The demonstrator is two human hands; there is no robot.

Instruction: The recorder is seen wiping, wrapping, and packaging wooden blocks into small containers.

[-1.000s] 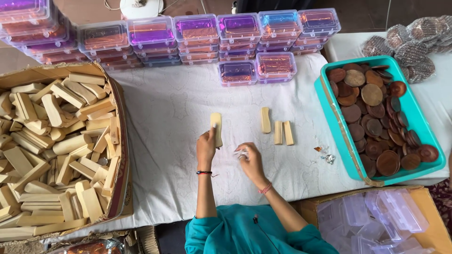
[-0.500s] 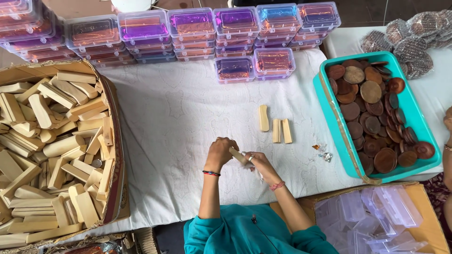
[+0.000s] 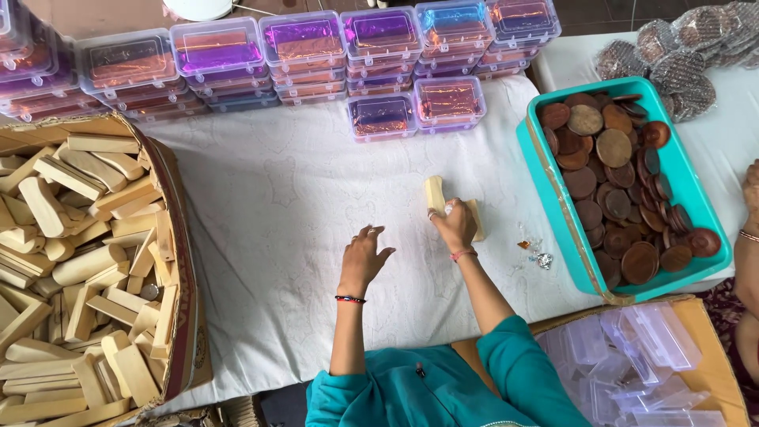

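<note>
My right hand (image 3: 455, 225) rests with curled fingers on a short row of pale wooden sticks on the white cloth (image 3: 277, 198). One stick (image 3: 433, 191) pokes out above the hand and another (image 3: 477, 221) shows at its right. What lies under the palm is hidden. My left hand (image 3: 364, 255) hovers open over the bare cloth to the left, fingers spread, holding nothing. A red and black band sits on the left wrist and a pink thread on the right.
A cardboard box (image 3: 178, 261) full of wooden sticks stands at the left. Stacked clear lidded boxes (image 3: 316, 47) line the far edge. A teal tray (image 3: 545, 198) of brown discs stands at the right, foil scraps (image 3: 538, 255) beside it. Empty clear boxes (image 3: 632, 356) fill a carton near right. Another person's hand (image 3: 751, 190) shows at the right edge.
Both hands held a wooden stick near my body. The right hand has since moved forward to the row of sticks, and the left hand has let go and opened.
</note>
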